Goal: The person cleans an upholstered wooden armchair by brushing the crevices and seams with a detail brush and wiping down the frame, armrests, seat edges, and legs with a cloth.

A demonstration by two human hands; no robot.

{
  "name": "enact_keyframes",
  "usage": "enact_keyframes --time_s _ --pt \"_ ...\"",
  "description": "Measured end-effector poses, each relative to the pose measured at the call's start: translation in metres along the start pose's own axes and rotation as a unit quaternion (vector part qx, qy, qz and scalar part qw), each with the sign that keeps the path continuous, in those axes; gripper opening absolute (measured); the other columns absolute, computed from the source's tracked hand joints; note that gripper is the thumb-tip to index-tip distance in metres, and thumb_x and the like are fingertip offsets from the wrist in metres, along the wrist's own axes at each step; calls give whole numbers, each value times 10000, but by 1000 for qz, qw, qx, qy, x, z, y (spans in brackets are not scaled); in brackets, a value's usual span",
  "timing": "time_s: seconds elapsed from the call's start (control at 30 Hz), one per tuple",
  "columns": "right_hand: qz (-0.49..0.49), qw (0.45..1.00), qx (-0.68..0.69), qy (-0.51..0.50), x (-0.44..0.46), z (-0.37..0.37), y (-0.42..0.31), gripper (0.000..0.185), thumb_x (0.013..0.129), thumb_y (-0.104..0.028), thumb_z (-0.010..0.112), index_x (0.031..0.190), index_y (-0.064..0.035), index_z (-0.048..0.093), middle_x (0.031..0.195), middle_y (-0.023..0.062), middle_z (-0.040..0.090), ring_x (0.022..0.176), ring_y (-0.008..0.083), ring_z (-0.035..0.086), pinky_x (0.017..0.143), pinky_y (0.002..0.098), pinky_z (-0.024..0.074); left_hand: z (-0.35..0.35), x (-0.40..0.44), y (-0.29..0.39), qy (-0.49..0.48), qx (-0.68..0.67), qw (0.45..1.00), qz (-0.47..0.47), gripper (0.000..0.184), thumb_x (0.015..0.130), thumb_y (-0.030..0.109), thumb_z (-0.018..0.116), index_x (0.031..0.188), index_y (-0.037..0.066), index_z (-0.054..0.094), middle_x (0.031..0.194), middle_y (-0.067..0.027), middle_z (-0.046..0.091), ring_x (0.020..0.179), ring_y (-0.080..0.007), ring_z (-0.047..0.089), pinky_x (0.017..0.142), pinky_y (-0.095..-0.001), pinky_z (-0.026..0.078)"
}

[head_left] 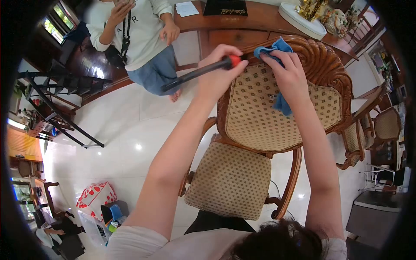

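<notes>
A carved wooden chair (320,52) with a patterned padded back and seat (229,177) stands in front of me. My right hand (288,76) presses a blue cloth (282,44) against the carved top rail, and part of the cloth hangs below the hand over the padding. My left hand (221,71), beside the upper left of the chair back, is closed around a black stick-like tool with a red end (195,74). The tool points down to the left, clear of the chair.
Another person (134,39) stands at the upper left near a wooden desk (190,21). A black folding frame (65,119) is on the left. Lower left are a red-and-white bag (96,200) and a plastic box (93,225). More chairs (388,125) stand at the right.
</notes>
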State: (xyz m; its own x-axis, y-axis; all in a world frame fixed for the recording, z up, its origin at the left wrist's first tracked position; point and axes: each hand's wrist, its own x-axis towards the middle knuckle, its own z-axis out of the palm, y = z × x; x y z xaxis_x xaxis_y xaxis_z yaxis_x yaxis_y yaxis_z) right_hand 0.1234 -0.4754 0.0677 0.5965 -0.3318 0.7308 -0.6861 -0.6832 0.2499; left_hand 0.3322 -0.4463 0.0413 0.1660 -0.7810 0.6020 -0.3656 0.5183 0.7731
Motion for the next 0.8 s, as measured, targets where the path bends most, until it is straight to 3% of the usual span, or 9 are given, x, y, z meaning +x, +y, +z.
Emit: enact_keyframes --time_s 0.17,0.33,0.47,0.57,0.67,0.73,0.8 --pt "50 995 55 65 -5 15 -1 376 703 -7 653 1050 -143 706 1022 37 618 896 262 554 811 368 506 -20 10 -33 -31 97 994 33 184 776 108 747 926 85 643 823 -30 682 733 -80 619 688 -224 491" --pt "57 992 72 87 -14 23 2 377 692 4 652 1032 -148 710 1011 23 613 898 257 554 819 366 504 -6 22 -2 -131 93 982 95 163 779 109 746 901 86 642 829 -33 690 732 -121 646 702 -252 512" --pt "59 988 92 106 -16 24 2 375 681 -6 644 1023 -144 710 1014 21 607 902 250 554 812 368 502 -26 25 -20 -135 192 972 27 198 762 137 765 917 102 648 819 -41 688 724 -129 659 686 -266 517" --pt "68 986 86 122 -13 28 -9 373 679 -8 627 1026 -125 700 1031 22 604 914 236 559 803 365 494 -5 25 -7 -144 172 968 110 211 764 143 765 931 109 641 838 -49 701 730 -138 669 683 -268 517" --pt "105 986 43 124 -3 37 -31 336 707 -44 614 1030 -106 683 1043 24 606 937 223 560 812 348 479 -19 19 -8 -122 190 973 51 179 777 108 739 920 98 632 798 -62 678 705 -126 658 646 -277 518" --pt "2 997 73 32 2 51 -51 283 721 -89 604 996 -103 670 1001 24 599 943 218 553 822 335 466 -41 7 -21 -133 205 970 16 173 786 86 729 918 84 617 785 -61 675 703 -118 653 642 -273 519" --pt "-6 997 70 20 5 52 -43 232 728 -123 592 950 -110 660 948 22 583 932 216 546 814 330 463 -55 -13 -42 -144 219 965 -22 168 795 64 719 915 70 602 772 -61 672 702 -111 648 639 -269 519"
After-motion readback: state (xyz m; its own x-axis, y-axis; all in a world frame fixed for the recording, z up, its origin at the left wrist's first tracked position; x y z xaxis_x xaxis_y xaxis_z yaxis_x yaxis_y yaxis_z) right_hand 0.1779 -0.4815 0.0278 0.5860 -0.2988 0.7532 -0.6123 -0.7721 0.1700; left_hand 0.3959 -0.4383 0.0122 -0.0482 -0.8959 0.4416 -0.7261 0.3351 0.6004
